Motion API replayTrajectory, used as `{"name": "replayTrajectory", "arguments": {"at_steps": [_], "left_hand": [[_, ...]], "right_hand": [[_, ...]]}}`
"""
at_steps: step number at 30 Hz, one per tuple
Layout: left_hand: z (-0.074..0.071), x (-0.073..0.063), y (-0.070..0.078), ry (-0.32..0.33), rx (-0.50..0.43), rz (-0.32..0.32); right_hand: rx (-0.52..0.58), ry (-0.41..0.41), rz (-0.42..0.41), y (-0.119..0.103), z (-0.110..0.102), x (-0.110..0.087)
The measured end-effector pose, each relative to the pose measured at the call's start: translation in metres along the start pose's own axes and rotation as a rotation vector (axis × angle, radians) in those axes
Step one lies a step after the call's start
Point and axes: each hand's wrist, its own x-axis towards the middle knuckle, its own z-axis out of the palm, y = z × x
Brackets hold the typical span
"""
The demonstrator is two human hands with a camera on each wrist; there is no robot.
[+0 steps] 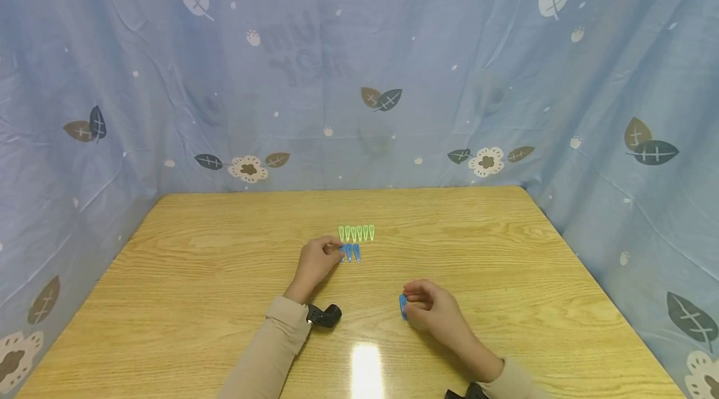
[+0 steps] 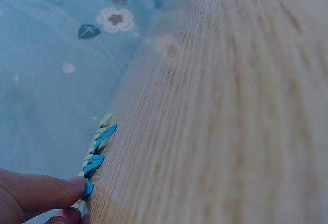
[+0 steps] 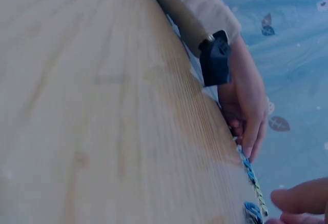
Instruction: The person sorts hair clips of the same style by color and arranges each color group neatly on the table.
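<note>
My left hand [image 1: 317, 261] pinches the leftmost blue hair clip [image 2: 89, 188] of a short row, its fingertips at the table surface. Two more blue hair clips [image 1: 352, 253] lie just right of those fingertips. Behind them runs a row of several light-green hair clips [image 1: 356, 233]. Nearer the front and to the right, my right hand [image 1: 440, 315] hovers with bent fingers beside another blue hair clip [image 1: 403, 306]. The right wrist view shows a gap between an upper fingertip [image 3: 287, 199] and that blue clip [image 3: 252, 211]; a lower finger is close to it.
The wooden table [image 1: 224, 249] spreads around both hands. A blue curtain [image 1: 314, 74] with leaf and flower prints hangs at the back and sides. Black wrist cameras [image 1: 326, 316] are strapped over the beige sleeves [image 1: 269, 346]. Bright light reflects near the front.
</note>
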Motion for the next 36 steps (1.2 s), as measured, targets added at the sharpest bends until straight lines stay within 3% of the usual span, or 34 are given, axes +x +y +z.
{"name": "replayTrajectory", "arguments": {"at_steps": [7,18,22,36], "left_hand": [[0.000,0.000,0.000,0.000,-0.007,0.004],[-0.001,-0.002,0.000,-0.003,-0.008,0.017],[-0.001,-0.002,0.000,0.001,-0.006,0.043],[-0.001,-0.002,0.000,-0.004,-0.009,0.014]], "right_hand": [[-0.154,0.069,-0.009,-0.005,0.008,0.001],[-0.228,0.065,-0.008,-0.013,0.010,0.003],[-0.211,0.040,0.013,-0.014,0.008,0.006],[-0.094,-0.060,0.104,-0.017,-0.002,0.010]]}}
